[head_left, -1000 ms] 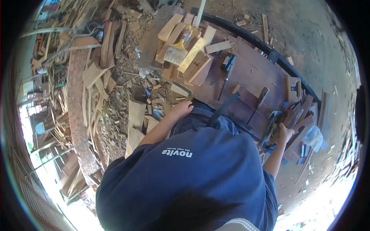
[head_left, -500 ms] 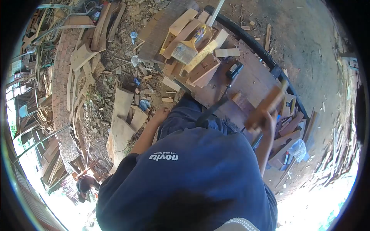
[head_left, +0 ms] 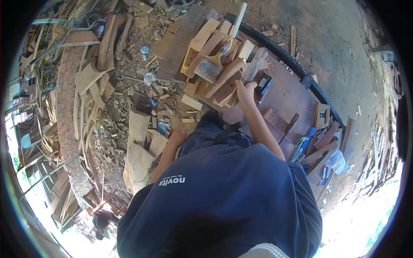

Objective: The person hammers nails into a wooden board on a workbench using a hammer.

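My right hand [head_left: 246,91] reaches forward over the work surface, thumb and fingers around the near end of a greyish piece of wood [head_left: 257,64]. Its fingertips are partly hidden, and the wood looks slightly blurred. Just left of it, a brown wooden piece [head_left: 224,78] lies slanted on a stack of wood blocks [head_left: 204,35]. A wide paintbrush [head_left: 210,68] with a yellow handle rests on that stack. Close to the right hand is a black tape measure [head_left: 263,83]. My left hand [head_left: 177,136] is curled beside my left thigh, with nothing visible in it.
A wooden-handled tool [head_left: 291,124] lies on the brown work surface [head_left: 282,92]. Wood offcuts and a clear plastic bag [head_left: 335,161] are at right. Curved boards [head_left: 138,129] and scraps cover the ground at left. Another person [head_left: 103,219] bends at lower left.
My right hand has swung forward and left from beside my body to the stack. A brown piece now lies across the stack, and a greyish piece shows by the hand. My left hand stays low.
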`<state>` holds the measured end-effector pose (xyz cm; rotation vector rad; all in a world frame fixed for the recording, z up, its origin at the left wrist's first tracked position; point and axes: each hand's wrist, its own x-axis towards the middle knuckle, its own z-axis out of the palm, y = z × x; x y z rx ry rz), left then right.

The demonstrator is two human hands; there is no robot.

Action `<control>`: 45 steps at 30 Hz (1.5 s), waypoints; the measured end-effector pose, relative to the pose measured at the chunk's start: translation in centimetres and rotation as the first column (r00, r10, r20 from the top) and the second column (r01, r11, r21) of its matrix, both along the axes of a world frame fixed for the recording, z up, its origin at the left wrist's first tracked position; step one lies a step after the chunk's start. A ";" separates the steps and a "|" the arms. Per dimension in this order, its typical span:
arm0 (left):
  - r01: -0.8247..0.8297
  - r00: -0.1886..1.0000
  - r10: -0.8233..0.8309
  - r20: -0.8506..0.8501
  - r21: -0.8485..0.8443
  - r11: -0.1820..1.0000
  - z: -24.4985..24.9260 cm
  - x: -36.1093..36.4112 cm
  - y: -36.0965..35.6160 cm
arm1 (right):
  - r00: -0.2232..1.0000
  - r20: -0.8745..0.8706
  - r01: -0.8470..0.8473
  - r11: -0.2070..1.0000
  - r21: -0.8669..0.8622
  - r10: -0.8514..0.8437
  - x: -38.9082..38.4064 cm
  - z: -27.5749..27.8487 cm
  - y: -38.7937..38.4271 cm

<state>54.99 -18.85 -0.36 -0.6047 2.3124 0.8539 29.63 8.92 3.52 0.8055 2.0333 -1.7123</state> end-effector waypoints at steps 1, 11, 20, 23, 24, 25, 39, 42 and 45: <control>-0.029 0.999 0.028 0.030 0.019 0.999 -2.4 0.8 -0.5 | 0.993 -0.114 -0.005 1.000 0.010 0.006 -0.3 0.8 -0.4; 0.160 0.956 -0.174 -0.237 -0.079 0.984 -0.2 -6.1 0.3 | 0.877 0.005 -0.476 0.867 0.144 0.481 -2.0 0.2 -4.0; 0.491 0.401 -0.567 -0.719 -0.353 0.796 6.1 -20.7 12.7 | 0.991 -0.050 -0.105 0.944 0.314 0.127 11.1 -2.4 13.3; 0.637 0.408 -0.571 -0.712 -0.226 0.737 5.0 -22.7 18.2 | 0.994 -0.077 0.107 0.845 0.524 -0.078 17.4 -4.2 21.7; 0.687 0.435 -0.579 -0.689 -0.162 0.709 3.5 -23.1 19.7 | 0.980 -0.101 0.200 0.812 0.549 -0.174 19.5 -4.3 24.7; 0.705 0.421 -0.586 -0.692 -0.158 0.692 1.9 -23.5 21.5 | 0.946 -0.073 0.302 0.776 0.553 -0.316 21.6 -4.4 27.7; 0.446 0.856 -0.507 -0.104 -0.350 0.824 -8.6 -32.1 33.9 | 0.785 -0.095 0.391 0.371 0.842 -0.613 30.9 -7.0 51.4; 0.440 0.807 -0.541 -0.238 -0.369 0.819 -6.7 -31.4 35.5 | 0.808 -0.064 0.280 0.287 0.916 -0.586 28.9 -6.7 51.5; 0.487 0.710 -0.623 -0.329 -0.409 0.772 -4.1 -29.5 39.2 | 0.755 0.266 0.030 0.437 0.899 -0.599 25.8 -3.9 50.6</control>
